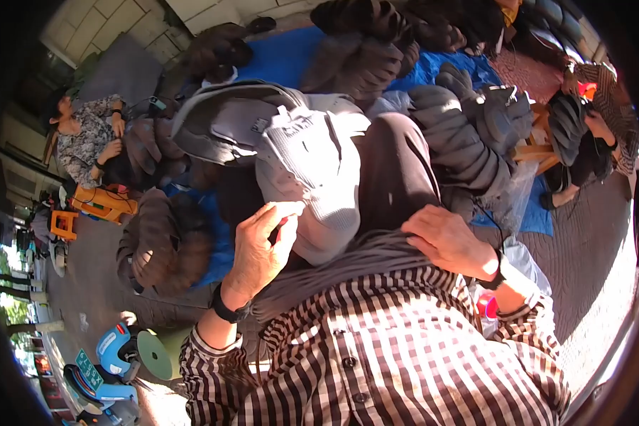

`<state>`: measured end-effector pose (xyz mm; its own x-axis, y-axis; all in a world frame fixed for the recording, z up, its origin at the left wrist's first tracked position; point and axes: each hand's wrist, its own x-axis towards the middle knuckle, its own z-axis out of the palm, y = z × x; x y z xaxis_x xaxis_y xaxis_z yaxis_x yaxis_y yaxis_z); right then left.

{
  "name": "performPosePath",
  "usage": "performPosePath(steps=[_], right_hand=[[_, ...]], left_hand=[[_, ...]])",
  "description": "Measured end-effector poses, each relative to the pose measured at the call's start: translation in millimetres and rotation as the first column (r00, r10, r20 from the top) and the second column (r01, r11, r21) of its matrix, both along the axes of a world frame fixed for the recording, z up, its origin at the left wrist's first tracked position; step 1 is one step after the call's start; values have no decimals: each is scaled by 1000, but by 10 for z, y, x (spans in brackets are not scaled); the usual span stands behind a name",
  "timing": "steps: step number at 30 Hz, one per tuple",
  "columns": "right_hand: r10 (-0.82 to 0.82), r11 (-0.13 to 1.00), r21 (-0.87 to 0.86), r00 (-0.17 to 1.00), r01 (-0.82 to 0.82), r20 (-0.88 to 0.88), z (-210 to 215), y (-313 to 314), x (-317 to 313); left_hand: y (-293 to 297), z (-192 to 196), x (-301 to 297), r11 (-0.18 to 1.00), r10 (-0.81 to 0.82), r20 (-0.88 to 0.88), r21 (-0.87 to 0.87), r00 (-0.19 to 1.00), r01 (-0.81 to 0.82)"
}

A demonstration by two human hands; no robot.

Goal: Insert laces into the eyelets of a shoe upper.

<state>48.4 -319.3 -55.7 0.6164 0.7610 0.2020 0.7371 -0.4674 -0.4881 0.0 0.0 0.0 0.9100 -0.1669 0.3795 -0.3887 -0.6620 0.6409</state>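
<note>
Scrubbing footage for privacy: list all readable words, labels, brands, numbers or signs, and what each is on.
Green plate, lower left: pale characters show; withheld, not copied here.
Grey fabric item on the lap: small marks around its opening, too small and blurred to read.
No other lettering I can make out.

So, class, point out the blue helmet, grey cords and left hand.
Blue helmet point(112, 346), head view: its shell.
Grey cords point(334, 269), head view: bundle's middle.
Left hand point(252, 251), head view: back of hand.
</note>
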Motion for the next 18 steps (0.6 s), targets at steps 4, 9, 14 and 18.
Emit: performPosePath(steps=[4,9,14,18], right_hand=[[-91,994,70,990,84,105,-17,108,-78],[-79,986,160,987,56,143,-63,123,-33],[-15,985,175,991,-8,133,126,224,-138],[210,923,366,953,-119,-218,387,315,-289]], left_hand=[[-77,-164,-252,995,-42,-11,86,999,43],[-195,-192,-575,996,13,-132,86,991,-1],[-283,-303,-614,988,-53,-98,137,994,66],[-463,-43,-586,983,-182,-113,2,977,183]])
